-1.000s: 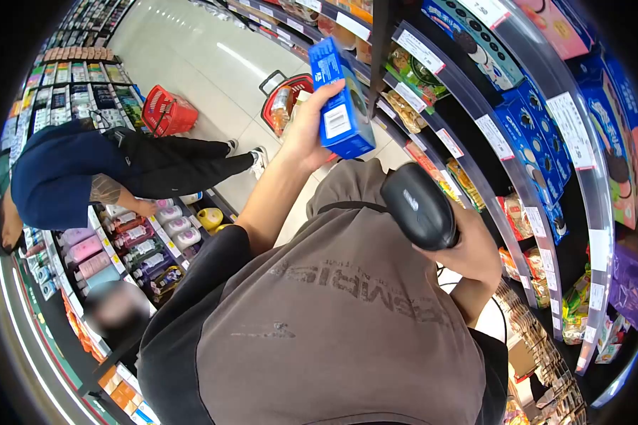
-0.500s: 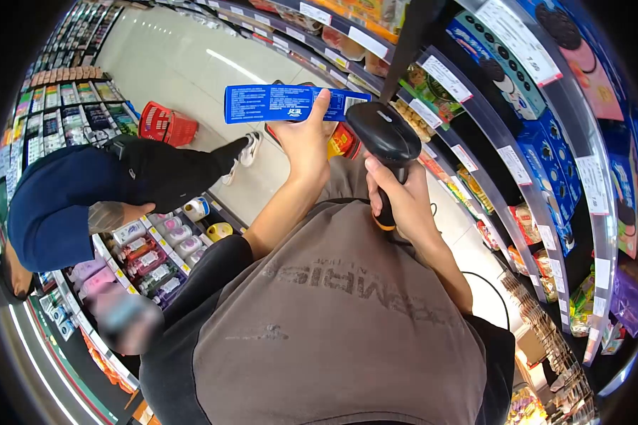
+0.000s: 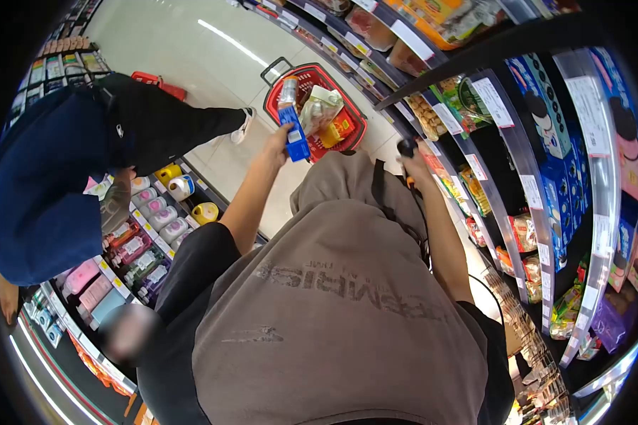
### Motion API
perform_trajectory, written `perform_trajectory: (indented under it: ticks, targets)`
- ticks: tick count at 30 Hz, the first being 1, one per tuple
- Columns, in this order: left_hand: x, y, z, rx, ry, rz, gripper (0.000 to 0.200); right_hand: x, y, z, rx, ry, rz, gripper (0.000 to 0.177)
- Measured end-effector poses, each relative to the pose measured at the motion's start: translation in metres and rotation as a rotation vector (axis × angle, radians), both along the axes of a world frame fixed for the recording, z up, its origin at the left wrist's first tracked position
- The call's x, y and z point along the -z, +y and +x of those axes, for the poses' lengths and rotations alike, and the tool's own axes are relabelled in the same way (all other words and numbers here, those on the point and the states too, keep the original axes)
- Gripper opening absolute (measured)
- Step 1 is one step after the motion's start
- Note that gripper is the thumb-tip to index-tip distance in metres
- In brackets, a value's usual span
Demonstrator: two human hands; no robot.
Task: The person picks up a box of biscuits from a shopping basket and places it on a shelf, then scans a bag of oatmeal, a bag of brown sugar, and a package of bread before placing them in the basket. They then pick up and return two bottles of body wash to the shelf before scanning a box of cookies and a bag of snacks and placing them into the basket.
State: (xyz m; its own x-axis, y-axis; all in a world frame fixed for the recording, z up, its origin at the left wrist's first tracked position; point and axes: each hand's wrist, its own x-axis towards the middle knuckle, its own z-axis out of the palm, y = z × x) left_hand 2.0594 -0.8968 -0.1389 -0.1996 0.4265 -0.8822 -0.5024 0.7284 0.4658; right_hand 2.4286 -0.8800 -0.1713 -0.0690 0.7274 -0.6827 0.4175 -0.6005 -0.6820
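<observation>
My left hand (image 3: 280, 142) grips a blue box (image 3: 294, 138), which is low over the near left side of a red shopping basket (image 3: 361, 136). The basket on the floor holds a clear plastic package (image 3: 320, 108) and a red and yellow packet (image 3: 339, 129). Beside the shelves on the right, my right hand (image 3: 415, 164) is closed around a black handheld scanner (image 3: 407, 147), lowered near my side.
Shelves with price labels and packaged food (image 3: 475, 106) curve along the right. On the left, a person in dark blue (image 3: 46, 184) leans over a shelf of bottles (image 3: 131, 248). Another red basket (image 3: 159, 86) lies behind that person.
My left hand has lowered the blue box to the red basket, now more visible. My right hand has moved down and right with the scanner. The person on the left has shifted slightly.
</observation>
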Motion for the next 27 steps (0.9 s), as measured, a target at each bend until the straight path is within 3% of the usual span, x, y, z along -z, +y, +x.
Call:
perform_trajectory:
  ticks: [3, 6, 7, 9, 10, 11, 13, 15, 16, 19, 21, 22, 24, 27]
  targets:
    - [0.071, -0.031, 0.001, 0.05, 0.076, -0.195, 0.029, 0.093, -0.054, 0.048, -0.32, -0.389, -0.21, 0.039]
    - [0.134, -0.055, 0.003, 0.076, -0.044, -0.282, 0.029, 0.036, -0.039, 0.038, -0.245, -0.461, -0.274, 0.051]
    - [0.159, -0.066, 0.002, 0.056, -0.09, -0.288, 0.03, 0.014, -0.035, 0.031, -0.36, -0.573, -0.14, 0.049]
    - [0.179, -0.069, 0.011, 0.048, -0.159, -0.293, 0.031, -0.002, -0.029, 0.027, -0.435, -0.646, -0.219, 0.048]
    - [0.179, -0.065, 0.015, 0.059, -0.098, -0.357, 0.03, -0.023, -0.022, 0.014, -0.388, -0.635, -0.378, 0.048]
    - [0.172, -0.059, 0.02, 0.065, -0.032, -0.419, 0.03, -0.012, -0.03, 0.018, -0.498, -0.669, -0.199, 0.047]
    - [0.16, -0.046, 0.026, 0.097, -0.024, -0.436, 0.03, 0.01, -0.044, 0.025, -0.488, -0.539, -0.199, 0.046]
    - [0.153, -0.032, 0.032, 0.253, 0.073, -0.48, 0.028, 0.029, -0.059, 0.029, -0.507, -0.554, -0.117, 0.045]
    - [0.136, -0.024, 0.038, 0.218, 0.09, -0.502, 0.029, 0.029, -0.064, 0.029, -0.543, -0.561, -0.132, 0.047]
    - [0.111, -0.016, 0.038, 0.297, -0.046, -0.463, 0.036, 0.011, -0.048, 0.014, -0.57, -0.592, -0.154, 0.051]
    - [0.118, -0.017, 0.034, 0.315, -0.026, -0.464, 0.044, -0.016, -0.023, -0.001, -0.449, -0.507, -0.402, 0.046]
    - [0.117, -0.014, 0.034, 0.267, 0.065, -0.503, 0.047, 0.0, -0.028, 0.005, -0.511, -0.567, -0.187, 0.048]
    - [0.127, -0.018, 0.035, 0.126, 0.235, -0.536, 0.054, 0.007, -0.024, 0.005, -0.515, -0.56, -0.198, 0.047]
    - [0.121, -0.025, 0.027, 0.286, 0.305, -0.382, 0.059, 0.014, -0.025, 0.003, -0.485, -0.533, -0.161, 0.047]
